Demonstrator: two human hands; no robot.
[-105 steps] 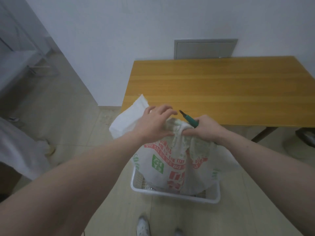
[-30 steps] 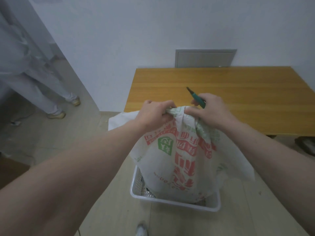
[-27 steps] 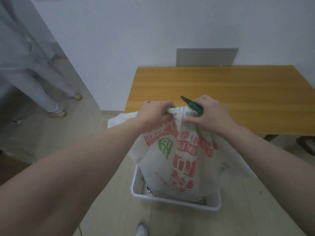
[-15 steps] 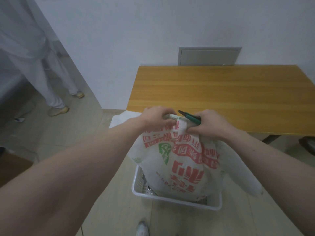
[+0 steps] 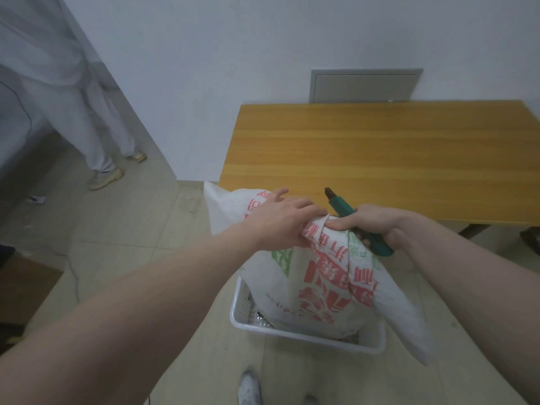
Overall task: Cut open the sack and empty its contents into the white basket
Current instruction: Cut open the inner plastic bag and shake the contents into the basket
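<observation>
A white woven sack (image 5: 324,285) with red and green print hangs upside down, its lower end inside the white basket (image 5: 304,334) on the floor. My left hand (image 5: 280,220) grips the bunched top of the sack. My right hand (image 5: 371,223) pinches the same bunched fabric and also holds a green utility knife (image 5: 342,206), its tip pointing up and away over the table edge. What lies inside the basket is mostly hidden by the sack.
A wooden table (image 5: 380,159) stands just beyond the sack, against the white wall. A person in light clothes (image 5: 73,92) stands at the far left on the tiled floor. My shoes (image 5: 248,388) show at the bottom, close to the basket.
Both hands have dropped lower with the sack's top after lifting it. The knife tip now points more upward. The person at left has stepped closer.
</observation>
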